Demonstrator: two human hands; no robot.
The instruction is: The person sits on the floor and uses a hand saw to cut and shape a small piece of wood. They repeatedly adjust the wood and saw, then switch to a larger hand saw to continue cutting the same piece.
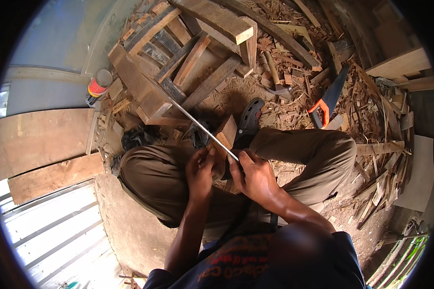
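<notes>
My right hand point(255, 176) is closed on the lower end of a long, thin metal rod point(202, 126), gripped between thumb and fingers. The rod slants up and left, its far end over the end of a thick timber. My left hand point(200, 169) is curled left of it, thumb and fingertips drawn together; whatever they pinch is too small or hidden to name. Just beyond both hands a short wooden block point(226, 132) stands between my legs, partly behind the rod.
Nailed timbers point(144, 89) form a frame ahead. A hammer point(275, 79) and an orange-handled handsaw point(329, 103) lie among wood chips on the right. A red-labelled can point(100, 84) stands at the left by plywood boards point(43, 139).
</notes>
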